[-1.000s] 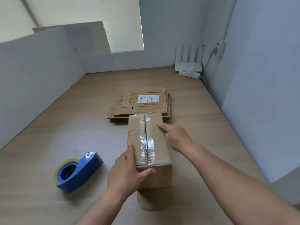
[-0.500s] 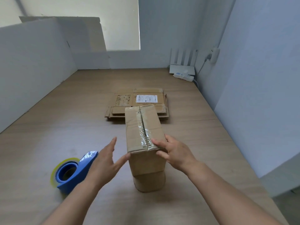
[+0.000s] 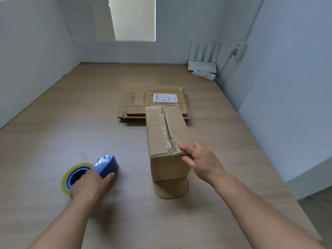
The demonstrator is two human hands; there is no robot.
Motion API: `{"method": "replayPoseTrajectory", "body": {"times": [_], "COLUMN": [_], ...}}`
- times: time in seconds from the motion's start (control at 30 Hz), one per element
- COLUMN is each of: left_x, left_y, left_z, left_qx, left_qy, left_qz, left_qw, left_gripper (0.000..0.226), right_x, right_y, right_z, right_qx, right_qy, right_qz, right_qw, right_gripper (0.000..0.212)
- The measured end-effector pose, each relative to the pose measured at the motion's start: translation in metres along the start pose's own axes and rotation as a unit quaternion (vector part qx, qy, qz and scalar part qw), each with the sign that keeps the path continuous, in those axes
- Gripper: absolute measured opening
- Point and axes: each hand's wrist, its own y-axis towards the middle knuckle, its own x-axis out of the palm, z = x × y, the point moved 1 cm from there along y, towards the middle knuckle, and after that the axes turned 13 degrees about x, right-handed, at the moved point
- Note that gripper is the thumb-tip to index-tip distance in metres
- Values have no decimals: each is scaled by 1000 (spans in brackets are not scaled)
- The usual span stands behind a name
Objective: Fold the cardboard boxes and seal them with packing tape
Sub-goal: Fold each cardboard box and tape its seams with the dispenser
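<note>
- Pale wooden tabletop [image 3: 53,133] fills most of my feed, boxed in by white partition walls [image 3: 27,69] on the left, far and right sides.
- Nearest to me on the left, the left hand [image 3: 89,184] is clamped over the blue tape dispenser [image 3: 106,166], fingers curled round its body. The dispenser lies on the table.
- Its yellowish tape roll [image 3: 65,178] pokes out to the left of that hand, partly covered by it.
- To the right, well apart from the dispenser, the right hand [image 3: 201,160] rests against the near right top corner of the box [image 3: 167,133]. Its fingers [image 3: 186,159] look loose and fairly straight, touching rather than clutching.
- I see the box standing on the table at centre, its long top face running away from me, with clear tape along the centre seam.
- One rounded flap [image 3: 172,190] sticks out from the bottom of the box's near face and lies on the table.
- Just beyond the box, touching or nearly so from this angle, sits the flattened cardboard [image 3: 138,106], a low stack with a white shipping label [image 3: 164,97] on top.
- Far right corner: a white router [image 3: 202,64] with upright antennas, a power strip [image 3: 204,74] in front of it, and a plug [image 3: 239,50] on the right wall with a cable hanging down.
</note>
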Motion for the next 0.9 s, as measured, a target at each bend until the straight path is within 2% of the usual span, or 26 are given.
{"method": "replayPoseTrajectory", "body": {"times": [0.13, 0.27, 0.37, 0.47, 0.53, 0.7, 0.83, 0.9], "left_x": [-1, -5, -10, -23, -37, -76, -91, -95], "left_y": [19, 27, 17, -5, -20, -52, -64, -66], "left_z": [-6, -8, -2, 12, 19, 38, 48, 53], "left_qx": [-2, -6, 44, 115, 174, 316, 357, 363], "left_qy": [-25, -69, -88, -233, -275, -284, -275, -267], "left_qz": [-37, -38, -32, -39, -48, -86, -101, -108], "left_qw": [999, 997, 995, 965, 944, 901, 887, 886], "left_gripper": [54, 51, 51, 45, 37, 43, 48, 51], "right_x": [-1, -3, -5, -4, -3, -8, -25, -38], "right_y": [-1, 0, 1, 1, 0, 4, 4, 0], "right_z": [-1, -3, -2, 1, 3, 1, -11, -24], "right_qx": [11, 18, 18, 17, 22, 22, 26, 0], "right_qy": [6, 4, -12, -17, -3, 36, 21, 84], "right_qz": [-3, -10, -11, -7, -2, 9, 18, 7], "right_qw": [1000, 1000, 1000, 1000, 1000, 999, 999, 996], "right_gripper": [46, 46, 47, 47, 47, 44, 44, 46]}}
